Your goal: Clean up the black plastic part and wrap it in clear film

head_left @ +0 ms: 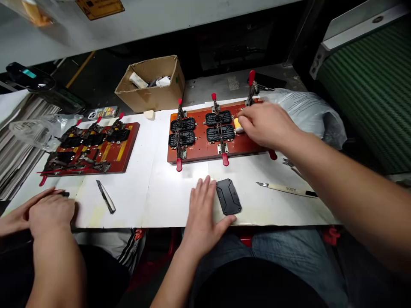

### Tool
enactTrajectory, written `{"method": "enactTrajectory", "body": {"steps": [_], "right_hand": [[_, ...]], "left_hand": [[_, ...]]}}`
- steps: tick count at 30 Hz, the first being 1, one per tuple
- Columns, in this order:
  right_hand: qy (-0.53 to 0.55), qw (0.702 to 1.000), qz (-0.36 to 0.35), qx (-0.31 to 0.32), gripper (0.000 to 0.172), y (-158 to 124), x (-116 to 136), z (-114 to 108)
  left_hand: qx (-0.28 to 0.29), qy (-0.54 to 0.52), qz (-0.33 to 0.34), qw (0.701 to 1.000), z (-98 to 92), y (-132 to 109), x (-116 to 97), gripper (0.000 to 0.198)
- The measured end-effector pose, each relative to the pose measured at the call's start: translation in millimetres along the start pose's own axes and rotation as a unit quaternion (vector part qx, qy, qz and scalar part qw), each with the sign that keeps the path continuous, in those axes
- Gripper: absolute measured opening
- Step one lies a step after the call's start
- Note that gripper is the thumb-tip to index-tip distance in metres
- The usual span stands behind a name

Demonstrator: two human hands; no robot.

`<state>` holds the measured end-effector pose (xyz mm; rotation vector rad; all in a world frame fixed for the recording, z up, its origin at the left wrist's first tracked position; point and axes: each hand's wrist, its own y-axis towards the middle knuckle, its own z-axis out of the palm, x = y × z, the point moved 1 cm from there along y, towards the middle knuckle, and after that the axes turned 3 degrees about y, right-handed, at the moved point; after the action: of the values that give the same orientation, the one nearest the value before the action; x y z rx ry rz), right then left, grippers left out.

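The left hand lies spread, gripping nothing, the black cover at its 2 o'clock. Around the cover's 12 o'clock, a yellow-and-white piece seems pinched by the right hand; at 3 o'clock, the knife, bare-bladed, could cut a careless low reach.

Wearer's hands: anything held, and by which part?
Right hand: a small yellow-and-white piece, apparently pinched near its upper right side; the fingers hide the exact grip. Left hand: no hold seen, open beside the black plate.
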<state>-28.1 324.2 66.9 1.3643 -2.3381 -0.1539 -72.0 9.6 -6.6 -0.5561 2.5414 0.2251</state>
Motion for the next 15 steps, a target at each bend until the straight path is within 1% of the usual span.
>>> {"method": "enactTrajectory", "body": {"steps": [1, 2, 3, 4, 5, 6, 7, 8, 9, 10, 11, 12, 13, 14, 15], "right_hand": [[-0.03, 0.999, 0.009, 0.018, 0.024, 22, -7, 13], [-0.057, 0.997, 0.021, 0.041, 0.02, 40, -13, 26], [-0.079, 0.994, 0.032, 0.065, 0.018, 54, -19, 37], [-0.095, 0.991, 0.042, 0.09, 0.02, 64, -23, 44], [-0.103, 0.987, 0.046, 0.114, 0.026, 69, -24, 46], [-0.105, 0.985, 0.043, 0.131, 0.037, 68, -23, 43], [-0.098, 0.985, 0.034, 0.136, 0.053, 63, -19, 36], [-0.083, 0.988, 0.024, 0.128, 0.07, 53, -13, 25], [-0.055, 0.992, 0.014, 0.111, 0.082, 38, -4, 12], [-0.015, 0.996, 0.007, 0.086, 0.087, 18, 5, 0], [0.04, 0.997, 0.012, 0.059, 0.078, -4, 15, -10], [0.108, 0.993, 0.014, 0.045, 0.061, -30, 24, -17], [0.177, 0.983, 0.014, 0.048, 0.044, -57, 33, -19], [0.237, 0.969, 0.012, 0.069, 0.035, -85, 39, -16], [0.279, 0.956, 0.017, 0.088, 0.029, -111, 44, -10]], "left_hand": [[0.023, 0.026, 0.017, 0.999, 5.9, 1, 0, 0.099], [0.035, 0.044, 0.02, 0.998, 10.8, 3, 1, 0.103], [0.038, 0.056, 0.019, 0.998, 14.5, 4, 1, 0.105], [0.036, 0.065, 0.017, 0.997, 17.0, 6, 1, 0.105], [0.035, 0.069, 0.015, 0.997, 18.3, 6, 1, 0.103], [0.034, 0.071, 0.017, 0.997, 18.7, 7, 1, 0.099], [0.033, 0.072, 0.022, 0.997, 18.5, 7, 1, 0.093], [0.032, 0.071, 0.026, 0.997, 18.1, 7, 2, 0.088], [0.031, 0.07, 0.029, 0.997, 17.8, 7, 2, 0.083], [0.029, 0.068, 0.029, 0.997, 17.6, 7, 2, 0.079], [0.026, 0.066, 0.028, 0.997, 17.6, 7, 1, 0.077], [0.024, 0.064, 0.026, 0.997, 17.9, 7, 1, 0.076], [0.022, 0.062, 0.025, 0.998, 18.4, 7, 1, 0.075], [0.019, 0.061, 0.025, 0.998, 18.9, 7, 1, 0.075], [0.016, 0.06, 0.026, 0.998, 19.6, 7, 0, 0.075]]}}
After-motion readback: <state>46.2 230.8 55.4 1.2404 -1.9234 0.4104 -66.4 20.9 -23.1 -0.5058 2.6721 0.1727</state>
